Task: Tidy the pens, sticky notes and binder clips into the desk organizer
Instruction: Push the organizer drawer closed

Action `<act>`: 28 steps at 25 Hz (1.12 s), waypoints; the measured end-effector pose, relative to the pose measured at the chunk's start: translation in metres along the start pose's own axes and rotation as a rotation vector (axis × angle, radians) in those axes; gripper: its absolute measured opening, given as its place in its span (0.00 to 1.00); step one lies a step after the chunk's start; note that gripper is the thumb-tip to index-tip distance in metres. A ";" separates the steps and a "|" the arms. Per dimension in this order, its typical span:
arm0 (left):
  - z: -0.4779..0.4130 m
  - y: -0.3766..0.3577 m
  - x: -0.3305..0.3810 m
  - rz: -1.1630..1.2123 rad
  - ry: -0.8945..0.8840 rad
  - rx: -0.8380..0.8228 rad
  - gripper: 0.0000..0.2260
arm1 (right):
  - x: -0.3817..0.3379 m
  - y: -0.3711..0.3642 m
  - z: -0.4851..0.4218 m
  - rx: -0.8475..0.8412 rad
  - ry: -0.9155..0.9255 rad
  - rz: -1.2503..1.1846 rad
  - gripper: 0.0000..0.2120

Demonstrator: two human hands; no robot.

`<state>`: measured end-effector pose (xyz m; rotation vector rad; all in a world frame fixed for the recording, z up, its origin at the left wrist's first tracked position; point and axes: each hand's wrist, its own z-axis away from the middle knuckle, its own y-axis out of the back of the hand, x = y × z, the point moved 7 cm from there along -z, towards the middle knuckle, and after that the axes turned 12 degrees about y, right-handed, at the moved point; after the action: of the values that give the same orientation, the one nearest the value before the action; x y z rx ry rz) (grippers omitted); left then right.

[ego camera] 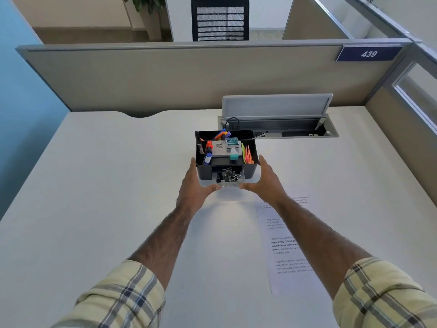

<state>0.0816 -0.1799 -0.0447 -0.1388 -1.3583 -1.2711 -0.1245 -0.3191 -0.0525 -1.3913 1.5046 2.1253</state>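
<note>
Now two hands (233,183) flank one desk organizer (250,170).

My white counter (106,185) spreads wide and pale, backed by a beige partition. Sitting on it toward the far middle is the black desk organizer (225,153), flat on the surface. To my right lies a printed sheet of paper (286,245), text side up, running from near the organizer back toward me, partly under my right forearm. Set into the counter's far edge, just behind the organizer, is a cable tray (279,129) with its grey lid propped open.
</note>
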 end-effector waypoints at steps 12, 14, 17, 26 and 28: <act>0.001 0.013 0.016 -0.024 0.035 0.200 0.37 | 0.005 0.007 -0.009 0.154 -0.030 -0.007 0.37; 0.000 0.013 0.017 -0.024 0.040 0.215 0.35 | 0.004 0.006 -0.010 0.167 -0.045 0.001 0.36; 0.000 0.012 0.019 -0.041 0.051 0.241 0.33 | 0.000 0.006 -0.009 0.197 -0.059 0.034 0.35; -0.001 0.012 0.026 -0.105 0.072 0.347 0.27 | -0.011 0.007 -0.009 0.240 -0.103 0.149 0.28; -0.001 0.012 0.027 -0.121 0.079 0.360 0.26 | -0.013 0.007 -0.010 0.247 -0.103 0.170 0.26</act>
<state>0.0834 -0.1921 -0.0178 0.2445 -1.5211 -1.0977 -0.1164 -0.3260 -0.0384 -1.0885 1.8275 1.9836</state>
